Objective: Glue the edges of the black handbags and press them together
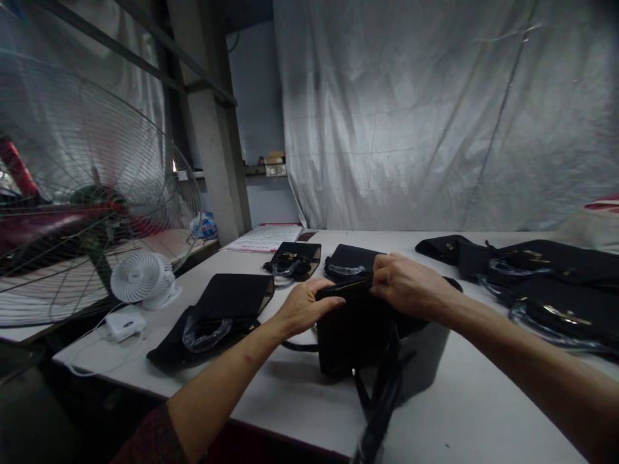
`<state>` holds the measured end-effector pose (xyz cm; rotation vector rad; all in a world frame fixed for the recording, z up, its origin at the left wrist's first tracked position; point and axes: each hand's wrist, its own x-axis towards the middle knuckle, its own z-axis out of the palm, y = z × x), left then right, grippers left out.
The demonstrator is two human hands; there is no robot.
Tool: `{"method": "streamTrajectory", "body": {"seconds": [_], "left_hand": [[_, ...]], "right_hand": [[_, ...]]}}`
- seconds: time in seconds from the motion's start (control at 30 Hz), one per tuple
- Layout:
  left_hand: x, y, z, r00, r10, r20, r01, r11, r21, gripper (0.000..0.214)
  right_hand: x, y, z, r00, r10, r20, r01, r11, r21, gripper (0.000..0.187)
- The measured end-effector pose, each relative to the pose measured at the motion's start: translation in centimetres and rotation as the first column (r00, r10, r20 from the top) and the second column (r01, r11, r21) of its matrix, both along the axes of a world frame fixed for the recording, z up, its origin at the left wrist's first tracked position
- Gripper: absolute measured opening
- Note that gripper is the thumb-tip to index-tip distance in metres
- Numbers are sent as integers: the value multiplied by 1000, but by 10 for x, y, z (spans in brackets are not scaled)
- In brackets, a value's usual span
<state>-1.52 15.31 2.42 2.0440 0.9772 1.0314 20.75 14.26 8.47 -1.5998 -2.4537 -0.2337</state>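
Observation:
A black handbag [353, 338] stands upright near the front of the white table, its strap hanging over the table's front edge. My left hand [309, 306] grips the bag's top edge at the left, thumb on the near side and fingers behind. On the same top edge, to the right, my right hand [399, 283] is closed with its fingertips pinching the rim. The bag's grey side panel [425, 361] shows below my right wrist. Just behind the hands lies another black bag [351, 258] with a plastic-wrapped handle, partly hidden.
Black bags with plastic-wrapped handles lie at left [236, 296], at the back [297, 258] and in a pile at right [546, 277]. A small white fan [142, 277] and a white box with a cable [124, 322] sit at the left edge, beside a large caged fan [97, 206].

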Motion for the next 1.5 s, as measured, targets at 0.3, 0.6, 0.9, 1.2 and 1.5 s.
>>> {"method": "streamTrajectory", "body": {"seconds": [0.3, 0.6, 0.9, 1.2, 1.5], "left_hand": [[5, -3, 1, 995, 54, -82, -44, 992, 122, 27], [9, -6, 0, 988, 116, -99, -93, 974, 208, 24], [14, -7, 1, 988, 141, -56, -124, 964, 234, 20], [25, 2, 16, 969, 171, -177, -104, 937, 334, 13], [28, 6, 27, 947, 204, -248, -142, 959, 247, 11]], "right_hand": [[-9, -7, 3, 985, -151, 88, 148, 988, 41, 24], [-7, -9, 1, 980, -181, 84, 176, 982, 67, 25], [-6, -4, -1, 977, -205, 67, 198, 976, 91, 26], [-11, -1, -1, 976, -213, 34, 210, 975, 78, 26], [31, -4, 1, 995, -86, -57, 88, 996, 26, 15]]}}
